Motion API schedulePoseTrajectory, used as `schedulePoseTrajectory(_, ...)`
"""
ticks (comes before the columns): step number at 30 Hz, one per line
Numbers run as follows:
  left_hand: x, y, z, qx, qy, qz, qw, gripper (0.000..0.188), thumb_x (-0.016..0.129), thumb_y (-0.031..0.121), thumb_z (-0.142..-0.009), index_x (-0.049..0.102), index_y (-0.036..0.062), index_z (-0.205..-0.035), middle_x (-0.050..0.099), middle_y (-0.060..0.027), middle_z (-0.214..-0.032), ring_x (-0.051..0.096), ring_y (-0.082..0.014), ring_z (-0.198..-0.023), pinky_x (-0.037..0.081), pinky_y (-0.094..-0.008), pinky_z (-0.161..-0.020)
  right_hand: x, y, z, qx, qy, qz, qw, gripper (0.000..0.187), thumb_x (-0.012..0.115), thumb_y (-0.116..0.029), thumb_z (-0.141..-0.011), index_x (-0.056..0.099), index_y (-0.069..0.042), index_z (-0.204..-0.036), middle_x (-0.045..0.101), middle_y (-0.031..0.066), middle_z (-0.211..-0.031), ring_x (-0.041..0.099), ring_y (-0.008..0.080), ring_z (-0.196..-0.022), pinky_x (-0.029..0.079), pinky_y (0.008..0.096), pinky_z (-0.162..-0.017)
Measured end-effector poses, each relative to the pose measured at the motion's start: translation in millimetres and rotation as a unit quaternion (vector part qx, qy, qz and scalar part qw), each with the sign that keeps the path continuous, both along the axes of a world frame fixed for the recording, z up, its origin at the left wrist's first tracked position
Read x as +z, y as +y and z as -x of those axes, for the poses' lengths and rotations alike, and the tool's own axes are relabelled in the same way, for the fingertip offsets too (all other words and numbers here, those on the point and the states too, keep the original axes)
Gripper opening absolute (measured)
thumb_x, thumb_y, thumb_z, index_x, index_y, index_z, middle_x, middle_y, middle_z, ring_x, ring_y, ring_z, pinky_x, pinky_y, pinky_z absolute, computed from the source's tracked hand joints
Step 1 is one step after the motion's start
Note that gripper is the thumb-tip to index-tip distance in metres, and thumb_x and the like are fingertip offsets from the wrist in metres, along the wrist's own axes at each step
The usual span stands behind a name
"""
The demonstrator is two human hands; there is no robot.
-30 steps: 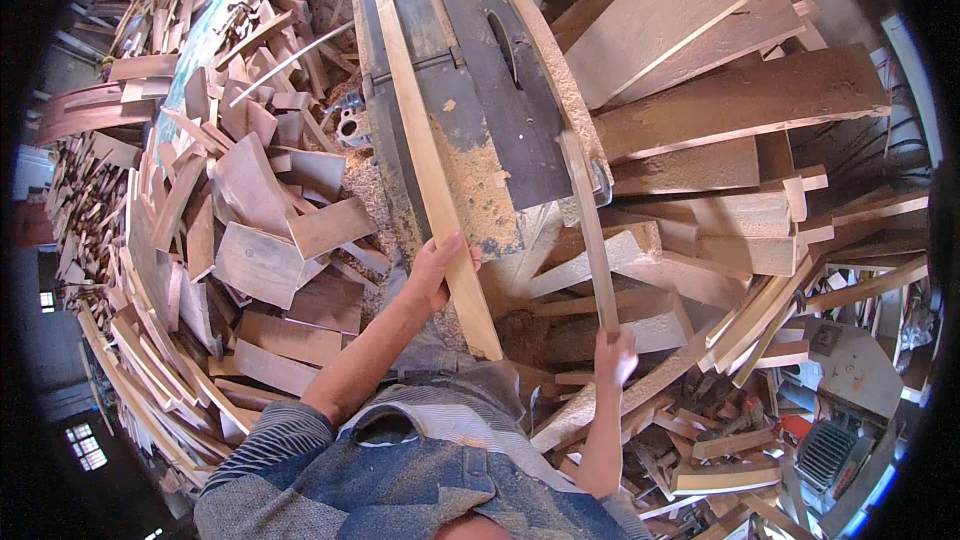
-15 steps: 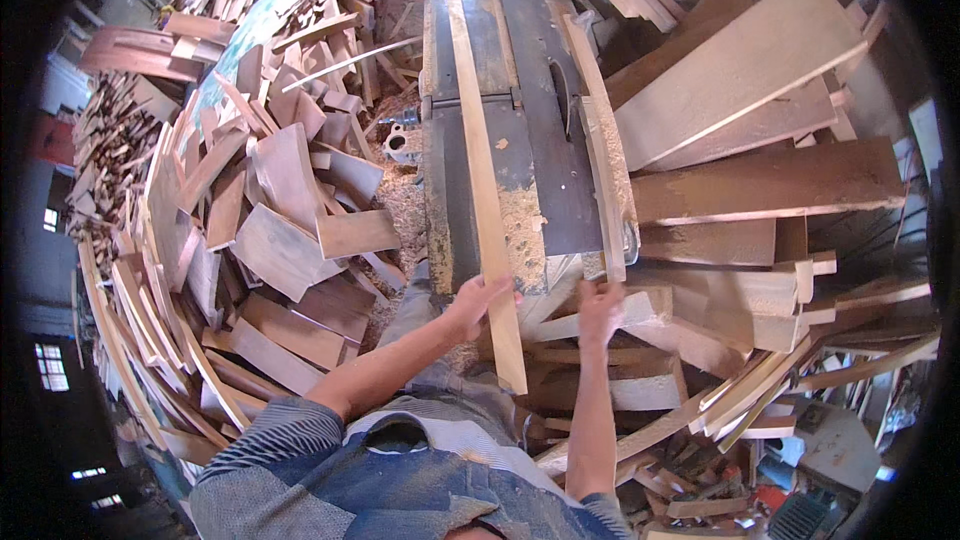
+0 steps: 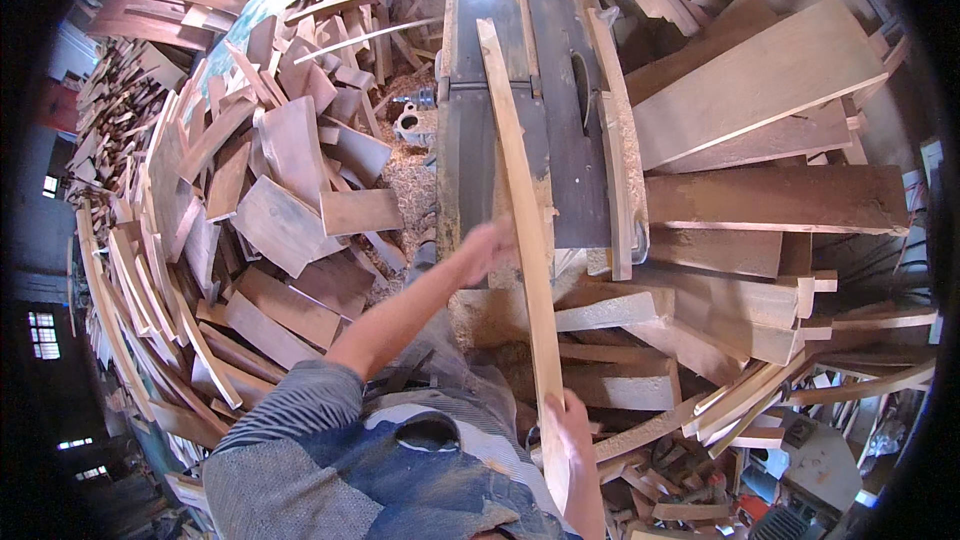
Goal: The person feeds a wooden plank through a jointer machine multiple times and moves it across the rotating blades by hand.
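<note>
A long, narrow wooden strip (image 3: 530, 210) lies lengthwise over the dark metal machine table (image 3: 480, 155), its near end reaching back toward my body. My right hand (image 3: 568, 430) is closed around that near end, close to my waist. My left hand (image 3: 490, 248) is over the table's near edge, just left of the strip; motion blurs its fingers. Right of the strip, a thin curved saw blade (image 3: 583, 90) stands up from a slot in the table. A wooden fence (image 3: 615, 170) runs along the table's right side, with sawdust on it.
Loose board offcuts (image 3: 290, 225) are heaped on the left, with curved strips along their outer side. Wide boards (image 3: 770, 195) are stacked close on the right. Short thick pieces (image 3: 620, 380) lie between me and the table. A metal fitting (image 3: 412, 125) sticks out at the table's left.
The strip has come back toward me and right. My right hand has left the fence's end and gripped the strip; my left has moved off it. Less sawdust shows on the table.
</note>
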State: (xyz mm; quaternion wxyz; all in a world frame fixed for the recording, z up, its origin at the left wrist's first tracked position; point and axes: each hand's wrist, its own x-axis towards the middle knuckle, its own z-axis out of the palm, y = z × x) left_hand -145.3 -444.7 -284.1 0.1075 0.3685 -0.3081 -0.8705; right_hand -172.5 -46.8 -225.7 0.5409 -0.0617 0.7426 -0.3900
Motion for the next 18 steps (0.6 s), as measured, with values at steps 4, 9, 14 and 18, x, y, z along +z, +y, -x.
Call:
schedulePoseTrajectory(4, -1.4, -55.2, 52.3, 0.157, -0.033, 0.036, 0.986, 0.05, 0.061, 0.045, -0.101, 0.055, 0.0043, -0.129, 0.065, -0.0093, -0.114, 0.064, -0.02, -0.094, 0.054, -0.039, -0.083, 18.6, 72.0, -35.0, 0.069, 0.062, -0.06, 0.994, 0.039, 0.063, -0.037, -0.099, 0.066, 0.002, -0.097, 0.062, 0.0032, -0.08, 0.056, 0.0143, -0.081, 0.046, 0.0313, -0.072)
schedulePoseTrajectory(9, -30.3, 13.2, 68.3, 0.196, -0.16, 0.153, 0.955, 0.04, 0.061, 0.039, -0.101, 0.052, 0.002, -0.115, 0.059, -0.0076, -0.094, 0.061, -0.0202, -0.084, 0.052, -0.0398, -0.073, -30.2, 108.2, -66.2, -0.012, 0.133, -0.053, 0.99, 0.044, 0.059, -0.041, -0.1, 0.065, 0.003, -0.096, 0.065, 0.0172, -0.081, 0.059, 0.0249, -0.077, 0.047, 0.0404, -0.073)
schedulePoseTrajectory(14, -8.9, 155.6, 56.5, 0.027, -0.211, 0.205, 0.955, 0.05, 0.057, 0.034, -0.104, 0.043, -0.0008, -0.137, 0.06, -0.021, -0.127, 0.058, -0.0302, -0.117, 0.046, -0.0459, -0.101, -44.0, 158.2, -87.5, 0.0, 0.223, -0.191, 0.956, 0.043, 0.056, -0.037, -0.1, 0.071, 0.002, -0.106, 0.07, 0.0236, -0.093, 0.069, 0.0315, -0.093, 0.051, 0.044, -0.083)
schedulePoseTrajectory(18, -64.4, 223.5, 44.6, -0.07, -0.023, 0.214, 0.974, 0.053, 0.059, 0.033, -0.103, 0.043, -0.0013, -0.14, 0.06, -0.0151, -0.125, 0.057, -0.022, -0.111, 0.047, -0.0406, -0.097, -54.4, 234.5, -116.0, -0.169, 0.225, -0.169, 0.945, 0.041, 0.056, -0.034, -0.099, 0.072, 0.002, -0.11, 0.072, 0.0256, -0.1, 0.07, 0.0369, -0.092, 0.052, 0.0438, -0.083)
